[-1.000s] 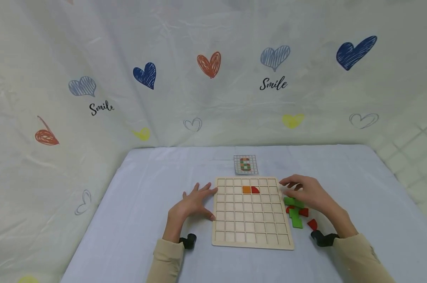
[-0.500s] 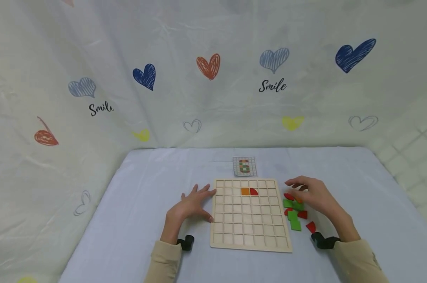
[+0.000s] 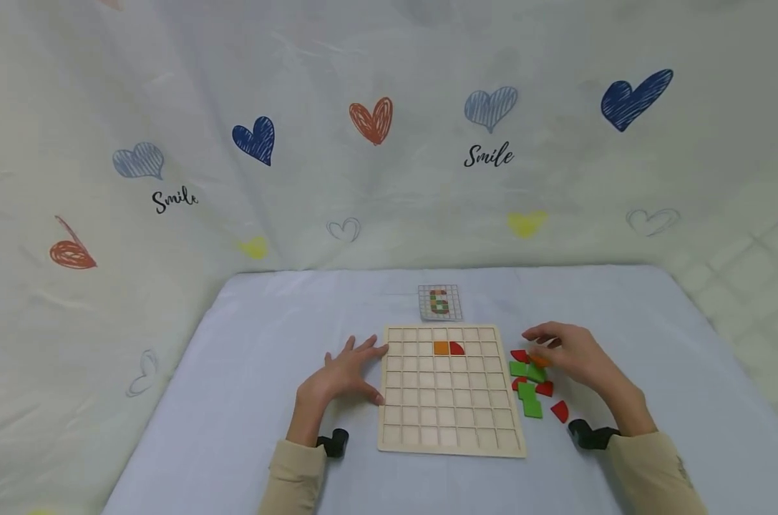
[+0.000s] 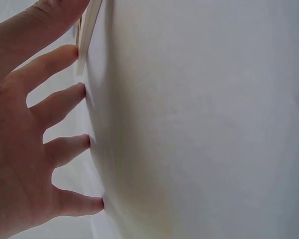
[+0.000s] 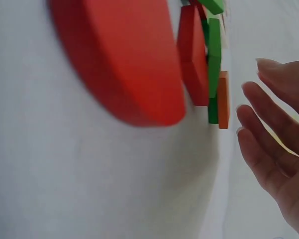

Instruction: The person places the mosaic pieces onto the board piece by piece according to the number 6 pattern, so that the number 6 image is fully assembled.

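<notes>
My left hand (image 3: 342, 372) has its fingers spread, thumb and index fingertip at the left edge of a square wooden grid board (image 3: 453, 415). In the left wrist view, the other fingertips (image 4: 97, 204) touch the white cloth. An orange square (image 3: 441, 347) and a red quarter-circle (image 3: 456, 348) sit side by side in the board's second row from the far edge. Right of the board, my right hand (image 3: 572, 352) hovers with loosely bent fingers and nothing between them. Just under it lies an orange piece (image 5: 223, 99), beside green pieces (image 3: 532, 408) and red pieces (image 3: 559, 411).
Behind the board lies a small card (image 3: 440, 302) printed with a coloured figure on a grid. The white-covered table (image 3: 298, 307) ends at a hanging cloth (image 3: 427, 200) with printed hearts. Each wrist wears a black camera mount (image 3: 591, 434).
My right hand has drawn a little to the right, away from the board, uncovering an orange and a red piece. My left hand keeps its place at the board. The head view shifts slightly.
</notes>
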`<state>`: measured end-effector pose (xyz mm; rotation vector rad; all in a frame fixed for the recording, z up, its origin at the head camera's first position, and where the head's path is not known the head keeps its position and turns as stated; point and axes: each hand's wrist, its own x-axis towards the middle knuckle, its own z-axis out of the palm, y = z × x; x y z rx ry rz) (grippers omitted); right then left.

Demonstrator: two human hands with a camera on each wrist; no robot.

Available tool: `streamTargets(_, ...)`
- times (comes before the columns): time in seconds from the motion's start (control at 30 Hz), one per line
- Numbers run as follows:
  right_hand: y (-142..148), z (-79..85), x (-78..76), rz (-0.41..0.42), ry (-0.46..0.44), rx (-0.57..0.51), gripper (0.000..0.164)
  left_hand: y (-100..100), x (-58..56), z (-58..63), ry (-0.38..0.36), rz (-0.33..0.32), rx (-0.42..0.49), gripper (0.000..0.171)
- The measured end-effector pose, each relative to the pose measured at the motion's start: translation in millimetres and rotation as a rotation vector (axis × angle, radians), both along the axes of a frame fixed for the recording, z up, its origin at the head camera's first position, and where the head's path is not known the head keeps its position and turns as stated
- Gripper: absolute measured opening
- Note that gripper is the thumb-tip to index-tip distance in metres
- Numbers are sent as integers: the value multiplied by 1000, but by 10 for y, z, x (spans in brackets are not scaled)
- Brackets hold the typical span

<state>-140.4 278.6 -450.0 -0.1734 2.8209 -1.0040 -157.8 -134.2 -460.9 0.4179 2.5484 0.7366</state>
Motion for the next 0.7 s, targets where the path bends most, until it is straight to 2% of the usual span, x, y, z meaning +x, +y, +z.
streamTargets(0.27,-55,-68,-41,29,-54,20,28,-19,-8,1,-2,1,-3,97)
streamTargets(0.7,-134,-116,-48,73,8,101,23,-16,-5,-2,0,3,9,97)
